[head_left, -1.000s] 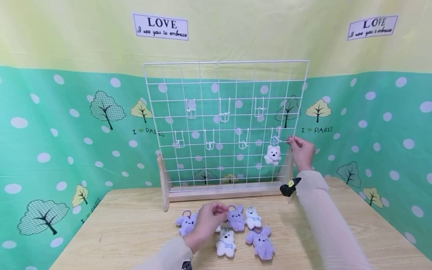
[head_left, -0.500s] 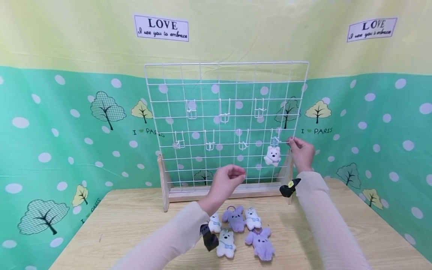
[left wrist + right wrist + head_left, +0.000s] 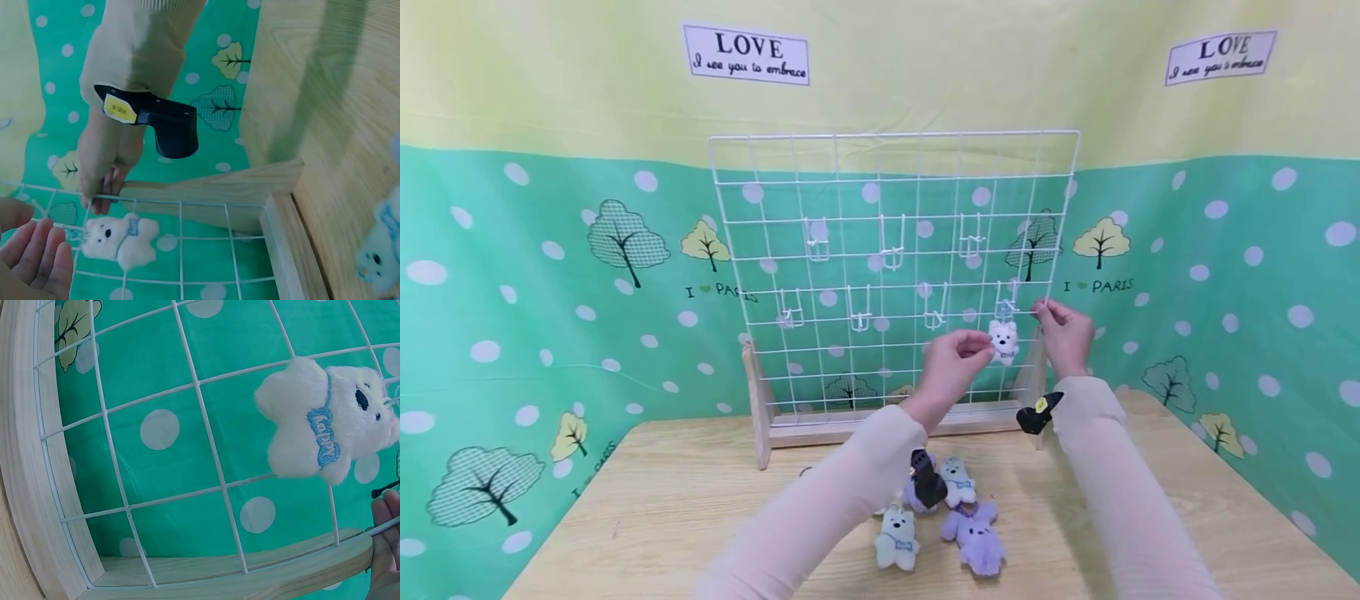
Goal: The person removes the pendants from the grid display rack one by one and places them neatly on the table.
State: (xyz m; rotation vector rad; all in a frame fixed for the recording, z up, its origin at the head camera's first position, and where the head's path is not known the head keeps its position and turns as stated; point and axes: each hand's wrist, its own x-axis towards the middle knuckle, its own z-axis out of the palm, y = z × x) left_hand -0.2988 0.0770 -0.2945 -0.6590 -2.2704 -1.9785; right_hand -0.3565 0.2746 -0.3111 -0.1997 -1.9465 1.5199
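A small white plush bear keychain point(image 3: 1003, 342) with a blue strap hangs from the rightmost lower hook of the white wire grid rack point(image 3: 895, 133). My left hand point(image 3: 953, 367) is just left of this bear, fingertips at its edge in the head view. In the left wrist view the thumb and fingers point(image 3: 39, 250) are parted, near the bear's ring, with nothing seen between them. My right hand point(image 3: 1067, 335) pinches the rack's right edge wire. The right wrist view shows the hanging bear point(image 3: 340, 422) sideways and only part of the right hand point(image 3: 387, 550).
White plush bears point(image 3: 897, 540) and a purple plush keychain point(image 3: 976, 540) lie on the wooden table point(image 3: 625, 500); another purple one is mostly hidden behind my left wrist. Several hooks point(image 3: 860, 320) on the grid bear nothing. Wooden feet point(image 3: 756, 408) support the rack.
My left hand has risen from the plush keychains on the table, up and rightward to the hanging bear. The right hand stays at the rack's edge. The view has shifted slightly.
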